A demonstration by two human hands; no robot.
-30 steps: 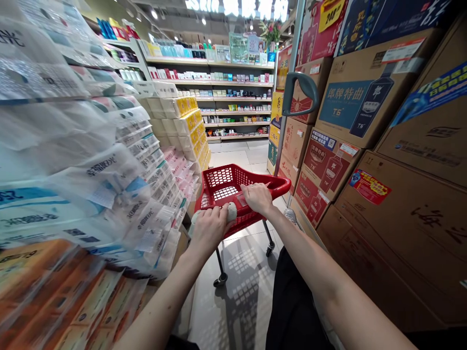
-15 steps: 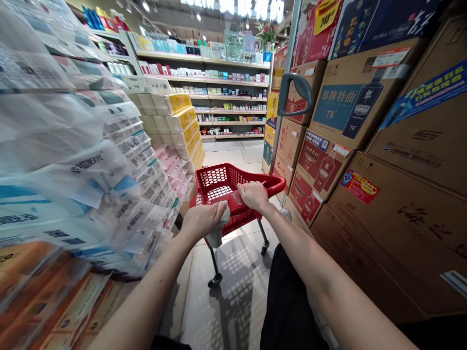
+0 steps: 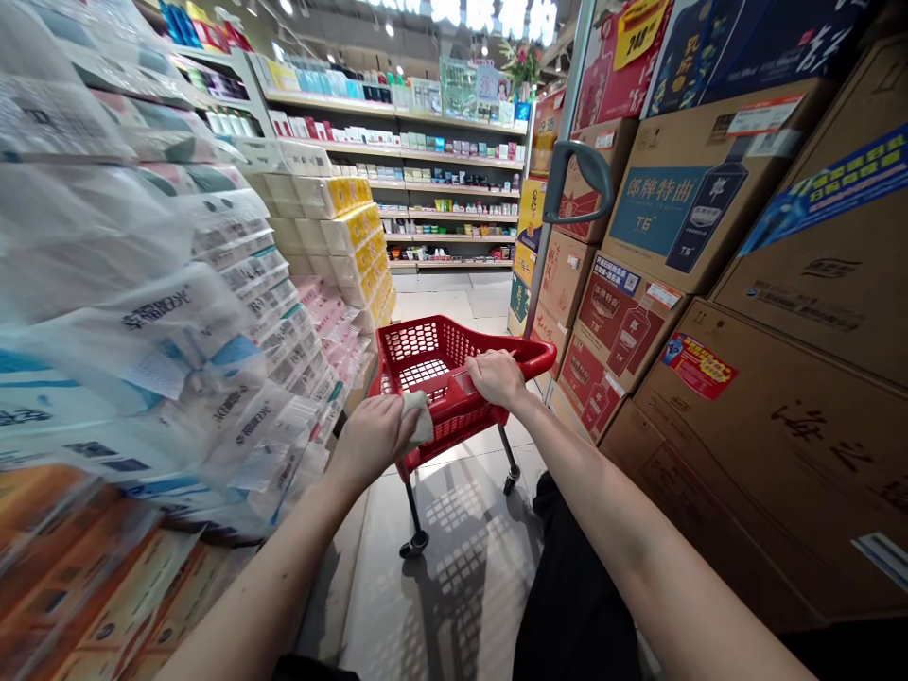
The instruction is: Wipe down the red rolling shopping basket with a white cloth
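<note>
A small red shopping cart (image 3: pixel 432 355) with a perforated basket stands on the tiled aisle floor in front of me. My right hand (image 3: pixel 497 376) is closed over the cart's red handle at its right side. My left hand (image 3: pixel 374 437) is closed on a pale cloth (image 3: pixel 418 416) and presses it against the near left rim of the basket. The basket looks empty inside.
Wrapped packs of tissue rolls (image 3: pixel 177 312) are stacked close on my left. Cardboard liquor cartons (image 3: pixel 709 236) form a wall on my right, with a grey trolley handle (image 3: pixel 578 170) and pole among them. Product shelves (image 3: pixel 440 199) cross the aisle's far end.
My left hand with the cloth has slid from the middle of the handle to the basket's left corner and rim. My right hand has stayed on the handle.
</note>
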